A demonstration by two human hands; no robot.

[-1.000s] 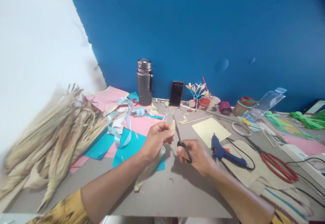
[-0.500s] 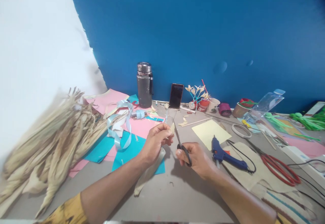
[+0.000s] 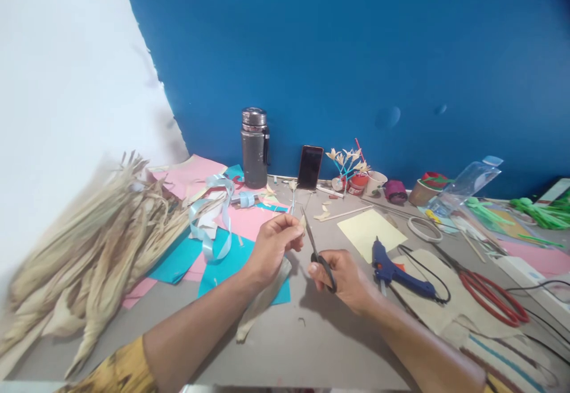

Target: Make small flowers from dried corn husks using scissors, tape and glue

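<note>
My left hand (image 3: 276,243) pinches a small pale piece of corn husk (image 3: 303,223) between thumb and fingers; most of it is hidden by the fingertips. In my right hand (image 3: 341,274) is a pair of black-handled scissors (image 3: 310,233), fingers through the loops, blades pointing up and away beside the husk piece. The blades look nearly closed. Under my left wrist a longer husk strip (image 3: 262,307) lies on the grey table (image 3: 320,345), partly over blue paper (image 3: 222,262).
A heap of dried corn husks (image 3: 93,262) fills the left. Behind stand a flask (image 3: 255,155), a phone (image 3: 310,167) and husk flowers (image 3: 345,158). To the right lie yellow paper (image 3: 369,233), a blue glue gun (image 3: 401,274) and red-handled scissors (image 3: 492,298).
Less of the husk piece shows above my left fingertips now. Both hands keep nearly the same place, and the scissors stay beside the piece. The view has shifted very slightly.
</note>
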